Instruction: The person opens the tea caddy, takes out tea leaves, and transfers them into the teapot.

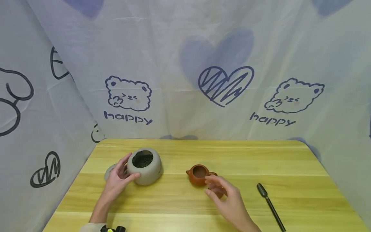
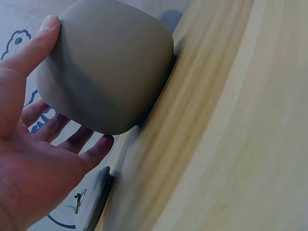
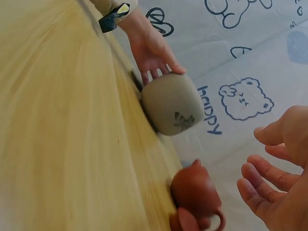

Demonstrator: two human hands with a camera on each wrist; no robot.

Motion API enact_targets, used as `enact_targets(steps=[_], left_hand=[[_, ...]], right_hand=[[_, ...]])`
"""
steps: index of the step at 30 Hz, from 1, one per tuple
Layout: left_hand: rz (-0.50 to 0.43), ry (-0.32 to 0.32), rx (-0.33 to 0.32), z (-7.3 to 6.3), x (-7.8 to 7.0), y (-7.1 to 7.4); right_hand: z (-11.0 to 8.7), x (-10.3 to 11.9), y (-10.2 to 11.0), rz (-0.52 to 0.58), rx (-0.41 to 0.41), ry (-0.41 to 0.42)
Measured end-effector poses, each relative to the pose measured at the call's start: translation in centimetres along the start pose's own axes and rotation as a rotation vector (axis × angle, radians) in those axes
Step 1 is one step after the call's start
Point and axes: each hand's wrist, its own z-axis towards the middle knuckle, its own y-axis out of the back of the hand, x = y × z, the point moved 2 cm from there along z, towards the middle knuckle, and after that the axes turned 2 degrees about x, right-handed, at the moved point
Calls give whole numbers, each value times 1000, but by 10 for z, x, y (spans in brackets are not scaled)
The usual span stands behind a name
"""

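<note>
My left hand (image 1: 116,182) grips a squat grey jar (image 1: 152,174) at its left side, thumb near the front of the rim. Dark tea leaves (image 1: 142,159) show through the jar's round mouth. Behind that hand lies a flat grey lid (image 1: 108,173), partly hidden. A small reddish-brown clay teapot (image 1: 195,179), lidless, stands right of the jar. My right hand (image 1: 230,203) hovers beside its handle, fingers loosely bent and holding nothing. Partly behind these fingers is the teapot's lid (image 3: 186,220), lying next to the pot in the right wrist view.
On the right of the wooden table (image 1: 174,206) lies a slender dark tool (image 1: 272,207) with a thicker, rounded far end. White cloth (image 1: 174,64) printed with bears and hearts hangs behind the table and along both sides.
</note>
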Motion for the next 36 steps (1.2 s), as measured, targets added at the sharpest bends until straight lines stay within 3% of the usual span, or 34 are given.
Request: enact_targets(steps=[10, 14, 20, 30, 36], left_hand=[[30, 27, -9, -5, 0, -1], [27, 31, -11, -5, 0, -1], [33, 33, -15, -4, 1, 0], [5, 11, -3, -2, -1, -1], [-8, 18, -13, -4, -1, 0]], right_hand=[[-36, -17, 39, -121, -148, -51], [-48, -20, 54, -220, -211, -63], [-60, -27, 80, -356, -299, -153], [-74, -52, 115, -397, -435, -353], [-83, -68, 124, -442, -440, -360]])
